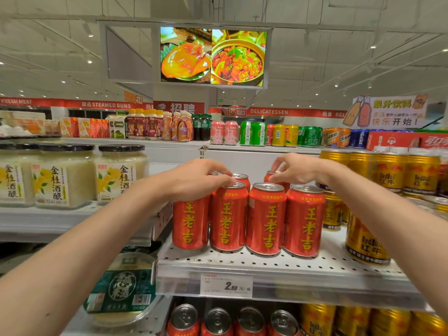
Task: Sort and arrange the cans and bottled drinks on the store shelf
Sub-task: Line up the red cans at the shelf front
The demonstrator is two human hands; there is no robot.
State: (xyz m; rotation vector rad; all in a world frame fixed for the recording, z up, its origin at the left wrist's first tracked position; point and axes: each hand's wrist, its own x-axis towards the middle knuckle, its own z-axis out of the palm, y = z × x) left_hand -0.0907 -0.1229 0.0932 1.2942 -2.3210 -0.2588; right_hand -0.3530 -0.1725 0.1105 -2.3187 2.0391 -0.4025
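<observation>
Several red herbal-tea cans with yellow characters stand in a front row on the perforated shelf (266, 265). My left hand (196, 180) reaches over the leftmost front can (190, 221), its fingers curled over the top of the second can (229, 217). My right hand (298, 169) pinches the top of a red can in the back row (271, 175), behind the third (265, 219) and fourth front cans (304, 221). Another back-row can (242, 179) shows between my hands.
Gold Red Bull cans (397, 173) crowd the right side of the shelf. Glass jars of rice wine (64, 175) stand on the left shelf. More red cans (218, 321) fill the shelf below, with a price tag (226, 286) on the shelf edge.
</observation>
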